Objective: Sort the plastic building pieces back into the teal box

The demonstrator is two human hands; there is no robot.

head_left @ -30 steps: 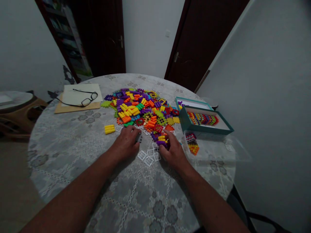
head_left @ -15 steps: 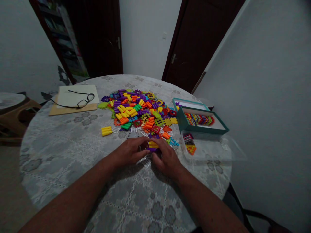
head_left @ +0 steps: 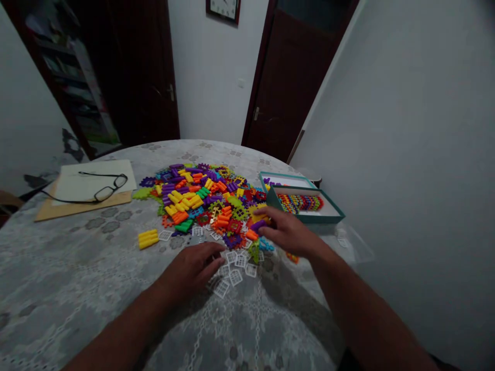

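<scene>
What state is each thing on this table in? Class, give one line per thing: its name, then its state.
Left hand: palm down, fingertips at the white grid pieces.
Right hand: pinching a purple piece.
Pile of colourful pieces: loose, scattered.
Yellow block: alone, apart from pile.
Teal box: open, beads inside.
Glasses: unfolded, on paper.
Right door: shut.

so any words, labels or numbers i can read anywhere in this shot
None can be read.
Wall clock: cut off by the frame's top edge, numerals too blurred.
Paper under the glasses: no legible print.
Teal box: no label visible.
Shelf items: too dark and blurred.
</scene>
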